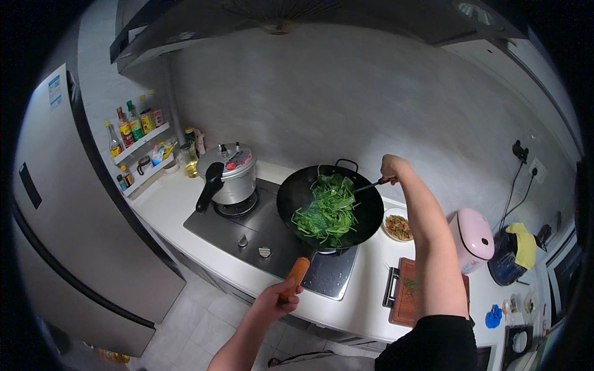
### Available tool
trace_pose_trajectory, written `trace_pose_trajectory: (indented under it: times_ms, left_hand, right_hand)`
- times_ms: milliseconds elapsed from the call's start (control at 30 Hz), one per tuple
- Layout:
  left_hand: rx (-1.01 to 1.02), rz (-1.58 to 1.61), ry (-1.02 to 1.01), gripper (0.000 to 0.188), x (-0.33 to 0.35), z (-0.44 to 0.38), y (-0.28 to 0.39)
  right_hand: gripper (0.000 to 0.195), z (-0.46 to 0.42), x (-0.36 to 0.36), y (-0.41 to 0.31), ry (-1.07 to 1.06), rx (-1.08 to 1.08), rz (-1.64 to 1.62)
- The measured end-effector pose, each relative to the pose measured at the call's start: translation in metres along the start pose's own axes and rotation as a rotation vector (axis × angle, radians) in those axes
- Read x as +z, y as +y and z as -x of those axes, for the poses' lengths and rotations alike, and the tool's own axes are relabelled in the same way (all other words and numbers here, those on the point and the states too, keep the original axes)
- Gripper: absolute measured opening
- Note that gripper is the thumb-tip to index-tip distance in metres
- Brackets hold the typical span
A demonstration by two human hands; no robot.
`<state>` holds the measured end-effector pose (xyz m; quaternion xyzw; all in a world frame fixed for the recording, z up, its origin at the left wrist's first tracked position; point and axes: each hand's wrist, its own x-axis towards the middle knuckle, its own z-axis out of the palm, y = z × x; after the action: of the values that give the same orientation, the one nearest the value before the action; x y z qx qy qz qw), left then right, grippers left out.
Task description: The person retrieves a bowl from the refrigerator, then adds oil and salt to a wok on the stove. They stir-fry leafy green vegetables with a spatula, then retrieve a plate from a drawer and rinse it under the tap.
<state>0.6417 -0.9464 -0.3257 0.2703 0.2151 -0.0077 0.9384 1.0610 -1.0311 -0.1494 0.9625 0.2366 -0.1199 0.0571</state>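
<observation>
My left hand [281, 299] is closed around the orange wooden handle [297, 274] of a black wok [367, 220]. The wok sits over the right burner of a gas stove and holds a heap of green leafy vegetables [330, 208]. At its far right side, my right hand [394, 169] grips the handle of a cooking utensil [370, 186]. That utensil reaches into the greens, and its working end is hidden under the leaves.
A pressure cooker [236, 178] occupies the left burner of the stove [278, 241]. Right of the wok are a bowl of cooked food [397, 226], a cutting board [403, 303] and a pink rice cooker [473, 236]. Bottles [125, 127] line a wall rack. A range hood [297, 14] hangs overhead.
</observation>
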Motion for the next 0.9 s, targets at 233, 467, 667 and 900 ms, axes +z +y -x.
trace_pose_trajectory:
  times_ms: [233, 467, 667, 900]
  left_hand:
    - [0.020, -0.027, 0.020, 0.033, 0.004, 0.004, 0.003]
    - [-0.017, -0.009, -0.028, 0.033, 0.000, 0.000, 0.004]
    - [-0.019, 0.055, -0.062, 0.034, 0.004, -0.002, 0.006]
    - [-0.043, 0.086, -0.124, 0.036, -0.002, -0.005, 0.007]
  right_hand:
    - [0.013, 0.046, 0.006, -0.041, 0.421, -0.459, 0.242]
    - [0.008, 0.159, 0.048, -0.036, 0.652, -0.784, 0.549]
    - [0.023, 0.238, 0.081, -0.010, 0.877, -0.845, 0.807]
    - [0.049, 0.291, 0.077, 0.001, 0.795, -0.830, 0.944]
